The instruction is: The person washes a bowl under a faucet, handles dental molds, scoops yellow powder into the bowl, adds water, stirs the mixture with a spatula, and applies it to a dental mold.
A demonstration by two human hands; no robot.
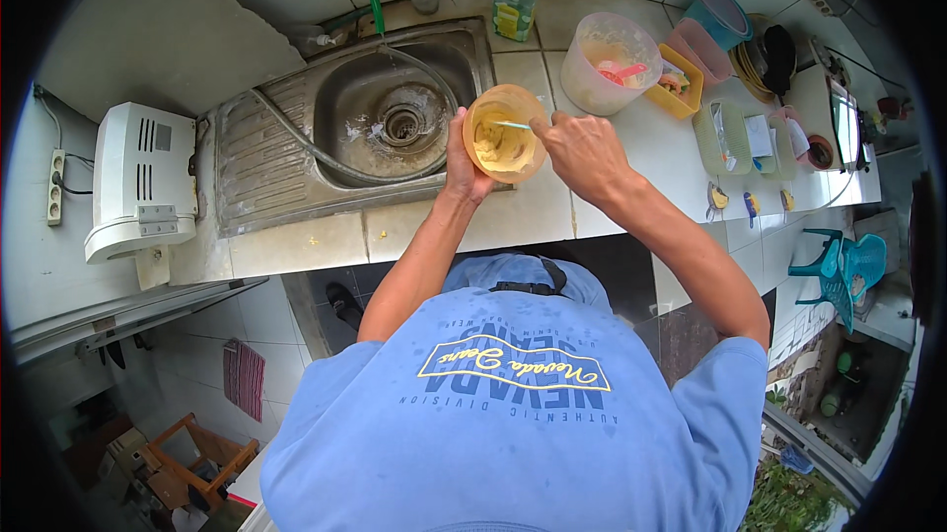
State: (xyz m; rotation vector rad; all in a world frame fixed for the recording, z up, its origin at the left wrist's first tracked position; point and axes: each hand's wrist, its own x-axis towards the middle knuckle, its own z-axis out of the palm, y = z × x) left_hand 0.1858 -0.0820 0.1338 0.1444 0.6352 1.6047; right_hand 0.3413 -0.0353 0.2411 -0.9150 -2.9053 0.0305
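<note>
My left hand (462, 165) is wrapped around the side of a peach-coloured plastic cup (508, 97), which is tilted so that its inside shows. A thick, lumpy yellow mixture (501, 149) covers the bottom and part of the wall. With my right hand (587, 152) I grip a thin, pale blue-white utensil (512, 125) that reaches into the cup. Its tip is hidden in the mixture, so I cannot tell its kind. Both hands are above the counter, by the right edge of the steel sink (480, 49).
A grey hose (296, 138) lies across the sink. Behind the cup stand a soap pump bottle (514, 11) and a translucent tub (582, 88) holding a red utensil (623, 71). Farther right are a yellow container (663, 100) and a green basket (723, 142). At left is a white appliance (143, 177).
</note>
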